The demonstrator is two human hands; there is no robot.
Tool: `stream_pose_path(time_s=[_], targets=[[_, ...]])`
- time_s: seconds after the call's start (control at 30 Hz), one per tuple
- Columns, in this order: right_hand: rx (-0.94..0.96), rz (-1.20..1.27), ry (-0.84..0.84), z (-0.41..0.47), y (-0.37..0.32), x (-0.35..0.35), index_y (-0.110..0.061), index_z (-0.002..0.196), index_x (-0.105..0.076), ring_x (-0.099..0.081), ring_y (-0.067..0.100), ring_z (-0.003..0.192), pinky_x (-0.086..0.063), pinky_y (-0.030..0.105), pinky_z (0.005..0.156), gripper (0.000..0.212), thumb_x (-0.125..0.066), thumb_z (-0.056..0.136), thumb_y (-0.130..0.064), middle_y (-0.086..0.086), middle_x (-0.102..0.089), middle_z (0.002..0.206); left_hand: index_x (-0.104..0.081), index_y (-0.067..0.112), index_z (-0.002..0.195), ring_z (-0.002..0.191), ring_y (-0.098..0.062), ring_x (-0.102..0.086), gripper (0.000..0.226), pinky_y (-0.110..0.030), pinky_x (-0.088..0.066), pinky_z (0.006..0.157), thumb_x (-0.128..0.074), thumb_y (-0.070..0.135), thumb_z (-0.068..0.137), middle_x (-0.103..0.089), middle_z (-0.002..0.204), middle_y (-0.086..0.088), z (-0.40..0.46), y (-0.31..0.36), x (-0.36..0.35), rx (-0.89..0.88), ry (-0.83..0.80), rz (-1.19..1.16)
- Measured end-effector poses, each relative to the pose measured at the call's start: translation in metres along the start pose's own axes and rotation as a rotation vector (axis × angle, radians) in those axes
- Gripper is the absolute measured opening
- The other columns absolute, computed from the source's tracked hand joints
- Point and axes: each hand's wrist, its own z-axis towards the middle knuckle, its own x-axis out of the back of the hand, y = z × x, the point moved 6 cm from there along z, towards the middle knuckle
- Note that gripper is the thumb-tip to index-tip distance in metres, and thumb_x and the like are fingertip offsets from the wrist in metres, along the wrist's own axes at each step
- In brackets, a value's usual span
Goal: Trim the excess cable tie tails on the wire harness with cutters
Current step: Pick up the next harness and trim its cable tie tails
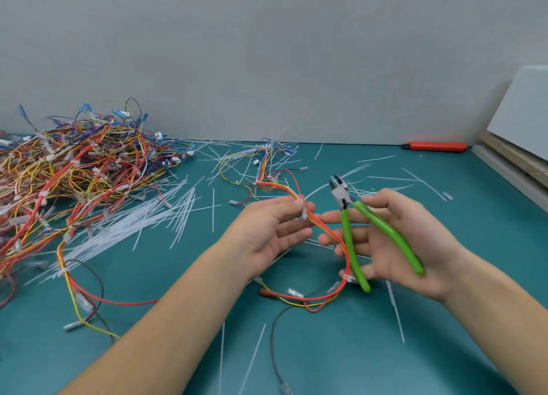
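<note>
At the near centre of the green table (385, 350), both forearms reach in from six o'clock. The left hand (267, 231) has its lower fingers loosely spread, while its upper fingertips pinch the wire harness (326, 234) at a white cable tie (304, 212). From that pinch the red, orange and yellow wires loop down to the table and also run away toward twelve o'clock. At three o'clock from it, the right hand (394, 237) lies palm up with fingers relaxed, holding the green-handled cutters (355, 231) across the palm; the thumb rests over one handle, the handles are splayed and the blades, parted, point toward eleven o'clock. The wires pass just in front of the near handle. Cut white tie tails (166, 217) lie scattered over the table, thickest at nine o'clock. Farther off, at ten o'clock, sits a big tangled heap of harnesses (74, 172). At one o'clock, against the grey wall (267, 53), lies an orange utility knife (434, 146).
</note>
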Motion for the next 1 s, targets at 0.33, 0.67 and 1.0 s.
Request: stream_pose_path(time_s=[0.33, 0.67, 1.0], targets=[[-0.087, 0.224, -0.114, 0.005, 0.002, 0.014, -0.014, 0.142, -0.055, -0.059, 0.044, 0.131, -0.048, 0.066, 0.104, 0.045, -0.053, 0.099, -0.026, 0.024, -0.059, 0.144, -0.067, 0.004, 0.101, 0.084, -0.027, -0.077, 0.007, -0.034, -0.063, 0.068, -0.061, 0.008, 0.099, -0.076, 0.092, -0.011, -0.001, -0.001, -0.005, 0.017, -0.055, -0.076], [0.247, -0.563, 0.462, 0.000, -0.006, 0.022, -0.026, 0.104, -0.070, -0.060, 0.019, 0.054, -0.050, 0.032, 0.046, 0.034, -0.069, 0.092, -0.057, 0.009, -0.074, 0.093, -0.067, 0.005, 0.099, 0.100, -0.030, -0.075, 0.006, -0.038, -0.063, 0.080, -0.062, 0.008, 0.097, -0.073, 0.116, -0.025, -0.006, -0.007, -0.017, 0.096, -0.182, -0.100], [0.234, -0.762, 0.212, -0.003, -0.009, 0.008, -0.039, 0.107, -0.071, -0.072, 0.010, 0.090, -0.054, 0.024, 0.075, 0.046, -0.077, 0.065, -0.056, -0.007, -0.077, 0.100, -0.070, 0.002, 0.102, 0.097, -0.030, -0.076, 0.011, -0.037, -0.063, 0.076, -0.065, 0.005, 0.093, -0.075, 0.111, -0.021, -0.006, -0.011, -0.018, 0.081, -0.163, -0.158]])
